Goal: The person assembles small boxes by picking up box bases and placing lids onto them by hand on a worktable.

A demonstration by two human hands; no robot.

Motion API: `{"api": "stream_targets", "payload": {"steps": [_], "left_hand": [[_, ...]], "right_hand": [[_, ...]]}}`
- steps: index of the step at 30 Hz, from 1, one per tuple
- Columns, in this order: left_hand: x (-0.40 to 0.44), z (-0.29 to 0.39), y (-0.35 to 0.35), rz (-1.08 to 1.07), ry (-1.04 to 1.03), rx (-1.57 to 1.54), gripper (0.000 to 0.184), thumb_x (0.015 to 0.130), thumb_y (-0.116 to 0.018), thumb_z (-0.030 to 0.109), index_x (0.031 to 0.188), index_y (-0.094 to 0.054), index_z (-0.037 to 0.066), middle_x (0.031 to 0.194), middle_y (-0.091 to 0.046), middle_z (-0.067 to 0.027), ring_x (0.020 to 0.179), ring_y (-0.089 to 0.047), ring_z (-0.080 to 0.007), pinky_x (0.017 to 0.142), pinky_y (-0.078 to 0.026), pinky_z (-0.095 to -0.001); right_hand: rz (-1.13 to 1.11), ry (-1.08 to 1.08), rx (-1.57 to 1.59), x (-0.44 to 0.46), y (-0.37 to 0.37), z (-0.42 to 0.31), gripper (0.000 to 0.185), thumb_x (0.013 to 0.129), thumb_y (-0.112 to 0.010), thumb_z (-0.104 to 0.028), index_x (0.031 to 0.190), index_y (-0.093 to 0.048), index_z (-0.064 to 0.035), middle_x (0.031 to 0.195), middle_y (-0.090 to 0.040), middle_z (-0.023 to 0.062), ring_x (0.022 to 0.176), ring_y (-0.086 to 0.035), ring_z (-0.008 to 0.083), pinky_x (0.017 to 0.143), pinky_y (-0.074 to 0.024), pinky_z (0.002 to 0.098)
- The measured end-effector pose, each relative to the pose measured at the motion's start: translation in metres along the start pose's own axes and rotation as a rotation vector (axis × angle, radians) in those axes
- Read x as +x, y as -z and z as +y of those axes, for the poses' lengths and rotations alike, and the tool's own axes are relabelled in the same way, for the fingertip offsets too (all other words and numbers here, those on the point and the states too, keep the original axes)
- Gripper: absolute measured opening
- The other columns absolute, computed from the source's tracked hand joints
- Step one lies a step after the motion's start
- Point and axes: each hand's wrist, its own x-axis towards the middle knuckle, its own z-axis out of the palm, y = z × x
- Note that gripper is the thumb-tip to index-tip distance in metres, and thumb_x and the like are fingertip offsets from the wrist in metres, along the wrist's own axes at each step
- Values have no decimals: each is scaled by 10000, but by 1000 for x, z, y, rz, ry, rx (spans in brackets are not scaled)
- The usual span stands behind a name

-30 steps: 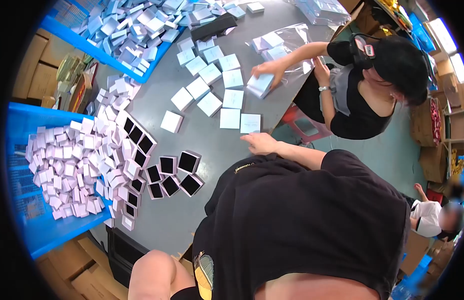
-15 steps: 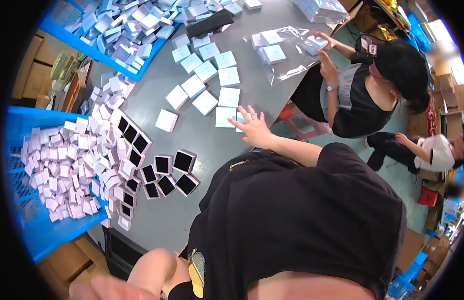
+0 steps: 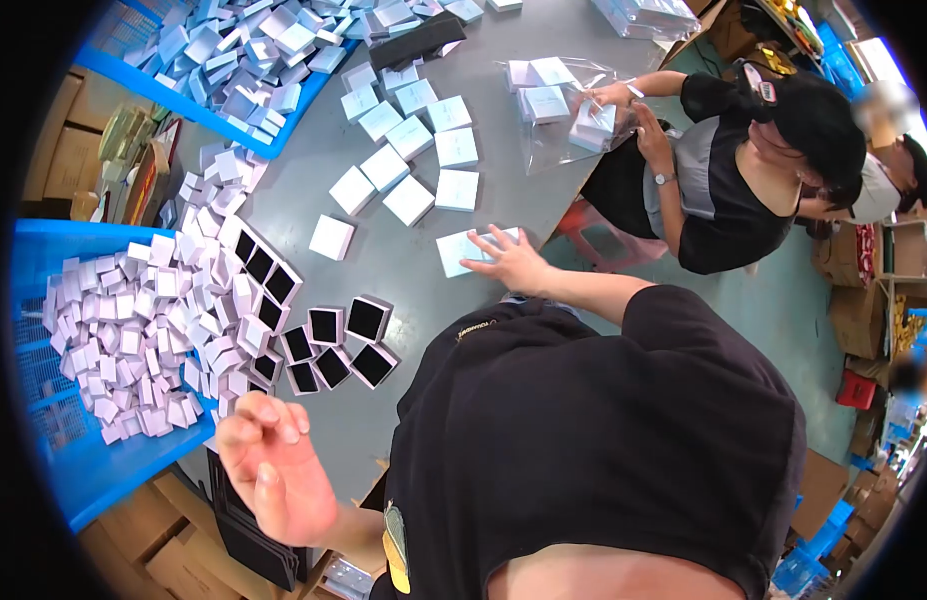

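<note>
My right hand lies with fingers spread on white box lids near the table edge by my body. My left hand is raised at the lower left, fingers loosely bent and apart, with nothing in them. Just beyond it, several small open boxes with black inserts sit on the grey table. More white boxes lie in loose rows farther up the table, and a single one stands apart on the left.
A blue crate spills pale box parts at the left; another blue crate is heaped at the top. Across the table corner, a co-worker handles boxes in a clear plastic bag. Dark flat pieces stand below the table edge.
My left hand has risen into view from the bottom left. My right hand has come down onto the box lids, which have shifted toward my body. The co-worker's hand and box moved farther into the bag.
</note>
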Motion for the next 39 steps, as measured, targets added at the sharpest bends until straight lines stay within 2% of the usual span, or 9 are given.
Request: {"api": "stream_targets", "payload": {"steps": [7, 14, 18, 19, 22, 23, 25, 31, 39], "left_hand": [[-5, -26, 9, 142, 42, -31, 296, 890, -612, 147, 1145, -534, 18, 1095, -506, -132, 883, -485, -171, 841, -397, -355], [-5, -38, 11, 187, 80, -33, 280, 895, -610, 146, 1138, -547, 22, 1080, -516, -127, 876, -484, -167, 844, -401, -356], [-6, -43, 13, 212, 100, -48, 279, 893, -617, 150, 1130, -552, 18, 1071, -517, -127, 872, -485, -164, 846, -404, -356], [-7, -44, 14, 221, 106, -52, 277, 893, -618, 148, 1129, -553, 18, 1068, -517, -126, 872, -485, -164, 847, -405, -355], [-8, -48, 17, 257, 123, -65, 268, 894, -617, 139, 1124, -558, 15, 1061, -517, -126, 869, -488, -163, 847, -407, -349], [-8, -49, 17, 277, 131, -66, 264, 894, -615, 135, 1121, -559, 14, 1059, -516, -125, 868, -490, -163, 847, -408, -346], [-6, -51, 17, 299, 141, -77, 255, 894, -613, 127, 1116, -562, 12, 1054, -516, -124, 867, -492, -162, 846, -409, -341], [-5, -50, 21, 297, 129, -121, 235, 908, -591, 108, 1117, -557, 7, 1068, -510, -120, 879, -496, -172, 850, -416, -335], [-6, -56, 39, 314, 189, -175, 217, 936, -557, 88, 1135, -555, 3, 1118, -500, -121, 917, -499, -187, 881, -431, -335]], "right_hand": [[-2, -80, -44, -24, 10, 78, 743, 906, -536, -79, 1493, -308, -474, 1651, -101, 68, 1476, -197, 417, 1086, -287, 707], [91, -6, -197, -1, 25, 139, 714, 909, -522, -77, 1471, -345, -481, 1618, -220, 46, 1486, -209, 342, 1115, -238, 701], [178, -14, -127, 3, 52, 126, 661, 806, -643, -115, 1426, -487, -280, 1576, -309, 75, 1469, -249, 323, 1133, -233, 662], [293, 30, -117, 6, 52, 118, 592, 781, -629, -90, 1362, -546, -166, 1540, -359, 113, 1445, -301, 317, 1143, -260, 602], [402, 29, 111, 36, 43, 86, 499, 813, -590, -117, 1312, -579, -98, 1488, -420, 138, 1395, -377, 314, 1131, -291, 573], [479, 37, 139, 48, 44, 73, 461, 811, -592, -120, 1268, -600, -63, 1440, -453, 181, 1373, -400, 324, 1131, -301, 540], [484, 35, 203, 76, 52, 49, 502, 833, -592, -146, 1327, -557, -64, 1480, -399, 225, 1398, -374, 343, 1136, -276, 571], [377, -240, 115, 158, 46, 14, 659, 913, -591, -276, 1500, -354, -91, 1570, -227, 265, 1474, -215, 396, 1150, -198, 618], [250, -330, 24, 169, 20, 31, 608, 976, -484, -321, 1487, -356, -16, 1573, -229, 262, 1477, -210, 387, 1148, -157, 639]]}}
